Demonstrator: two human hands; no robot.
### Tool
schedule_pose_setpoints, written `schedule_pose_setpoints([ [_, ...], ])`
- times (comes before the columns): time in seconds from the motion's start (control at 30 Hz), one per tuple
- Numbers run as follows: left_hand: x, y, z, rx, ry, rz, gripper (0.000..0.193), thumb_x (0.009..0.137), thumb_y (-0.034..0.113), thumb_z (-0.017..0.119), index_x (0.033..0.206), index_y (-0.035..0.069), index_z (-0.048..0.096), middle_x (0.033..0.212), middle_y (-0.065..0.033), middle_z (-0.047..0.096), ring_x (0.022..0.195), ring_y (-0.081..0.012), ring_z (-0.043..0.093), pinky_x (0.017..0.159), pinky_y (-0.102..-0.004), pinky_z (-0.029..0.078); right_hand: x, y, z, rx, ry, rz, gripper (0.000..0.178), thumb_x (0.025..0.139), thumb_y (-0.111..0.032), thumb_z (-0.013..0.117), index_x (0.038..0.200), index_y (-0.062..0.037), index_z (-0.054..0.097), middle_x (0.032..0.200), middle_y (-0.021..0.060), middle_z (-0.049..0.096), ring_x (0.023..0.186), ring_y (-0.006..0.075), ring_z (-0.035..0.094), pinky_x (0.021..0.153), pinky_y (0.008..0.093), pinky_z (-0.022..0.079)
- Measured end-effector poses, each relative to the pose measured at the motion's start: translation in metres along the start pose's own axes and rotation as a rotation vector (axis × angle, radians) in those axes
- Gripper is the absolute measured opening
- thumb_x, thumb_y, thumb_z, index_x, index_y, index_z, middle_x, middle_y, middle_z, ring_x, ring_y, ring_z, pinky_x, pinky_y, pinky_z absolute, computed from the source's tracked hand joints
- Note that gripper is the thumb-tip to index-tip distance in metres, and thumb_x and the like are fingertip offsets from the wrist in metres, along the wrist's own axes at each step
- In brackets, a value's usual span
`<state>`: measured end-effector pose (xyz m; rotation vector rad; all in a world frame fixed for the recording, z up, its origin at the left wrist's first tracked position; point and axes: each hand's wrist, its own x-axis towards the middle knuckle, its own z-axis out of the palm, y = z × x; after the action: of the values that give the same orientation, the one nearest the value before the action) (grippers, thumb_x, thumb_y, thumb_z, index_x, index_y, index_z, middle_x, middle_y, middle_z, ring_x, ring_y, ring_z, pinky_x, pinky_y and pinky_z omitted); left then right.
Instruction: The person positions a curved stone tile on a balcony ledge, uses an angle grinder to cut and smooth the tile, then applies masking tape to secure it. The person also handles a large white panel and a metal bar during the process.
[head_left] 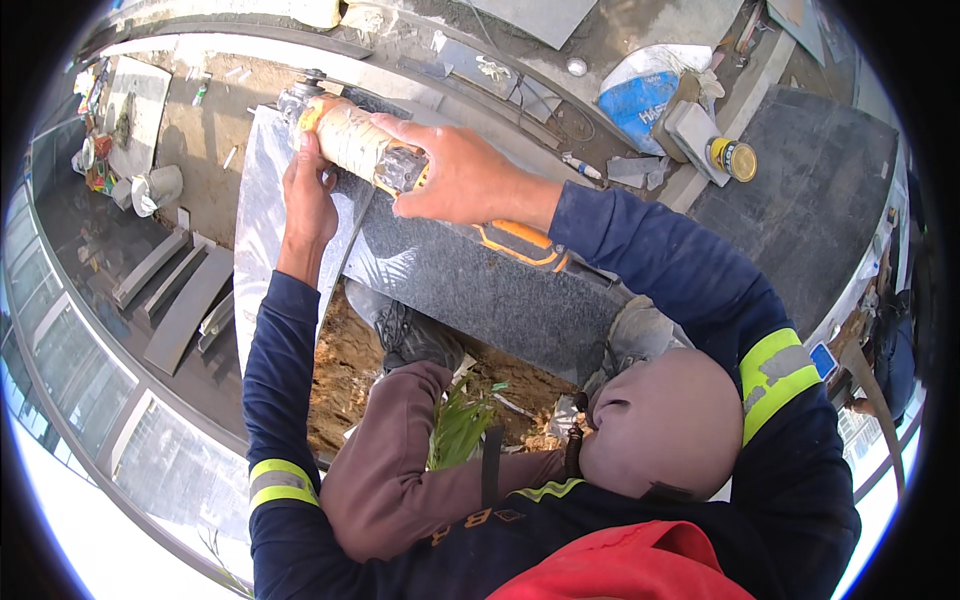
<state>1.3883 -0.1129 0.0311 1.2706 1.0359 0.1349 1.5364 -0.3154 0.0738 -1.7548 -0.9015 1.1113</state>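
Observation:
An angle grinder (pixel 345 138) with an orange and black body and pale tape wrapped round its front lies across my hands, above a dark grey stone slab (pixel 480 285). My left hand (pixel 308 200) holds it near its metal gear head (pixel 300 97), thumb and fingers against the orange collar. My right hand (pixel 465 178) wraps over the middle of the body, behind the tape. An orange and black rear part (pixel 525 245) shows beyond my right wrist. The disc cannot be made out. A lighter slab (pixel 262 200) lies under my left hand, its edge meeting the dark slab.
Bare soil and a green plant (pixel 462 425) lie between my legs. Stone strips (pixel 190 310) and a white bucket (pixel 157 190) are at left. A blue and white sack (pixel 640 100), a yellow-lidded tin (pixel 738 160) and a large dark slab (pixel 800 195) are at right.

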Motion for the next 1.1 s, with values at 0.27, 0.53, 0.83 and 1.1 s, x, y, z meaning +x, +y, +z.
schedule_pose_setpoints([
  [0.27, 0.000, -0.001, 0.000, 0.045, -0.025, -0.009, 0.059, 0.108, 0.055, 0.044, 0.141, 0.008, 0.054, 0.124, -0.0046, 0.065, 0.115, -0.0161, 0.054, 0.099, -0.0393, 0.033, -0.002, 0.006, 0.001, 0.014, -0.006, 0.002, 0.097, 0.072, -0.028, 0.080, 0.159, -0.0154, 0.040, 0.108, 0.0231, 0.072, 0.089, 0.0288, 0.072, 0.083, 0.0363, 0.057],
  [0.53, -0.007, 0.000, 0.003, 0.050, -0.052, 0.009, 0.055, 0.107, 0.053, 0.047, 0.134, 0.007, 0.059, 0.115, -0.0036, 0.065, 0.107, -0.0151, 0.053, 0.093, -0.0372, 0.033, -0.009, 0.002, -0.002, 0.020, -0.021, 0.026, 0.098, 0.071, -0.029, 0.080, 0.159, -0.0148, 0.040, 0.106, 0.0232, 0.072, 0.088, 0.0288, 0.072, 0.083, 0.0360, 0.057],
  [0.83, -0.005, -0.007, -0.001, 0.044, -0.084, 0.028, 0.053, 0.107, 0.052, 0.048, 0.131, 0.006, 0.061, 0.117, -0.0049, 0.066, 0.113, -0.0166, 0.053, 0.098, -0.0384, 0.034, -0.012, 0.006, -0.002, 0.000, -0.011, 0.006, 0.098, 0.071, -0.030, 0.080, 0.159, -0.0128, 0.040, 0.105, 0.0241, 0.071, 0.090, 0.0309, 0.072, 0.084, 0.0369, 0.057],
  [1.1, -0.005, -0.007, -0.001, 0.062, -0.094, 0.023, 0.058, 0.108, 0.051, 0.045, 0.139, 0.004, 0.056, 0.131, -0.0099, 0.063, 0.127, -0.0209, 0.051, 0.107, -0.0430, 0.031, -0.015, 0.004, -0.006, 0.017, -0.032, 0.019, 0.098, 0.071, -0.031, 0.080, 0.158, -0.0106, 0.039, 0.106, 0.0250, 0.071, 0.091, 0.0305, 0.072, 0.084, 0.0369, 0.056],
])
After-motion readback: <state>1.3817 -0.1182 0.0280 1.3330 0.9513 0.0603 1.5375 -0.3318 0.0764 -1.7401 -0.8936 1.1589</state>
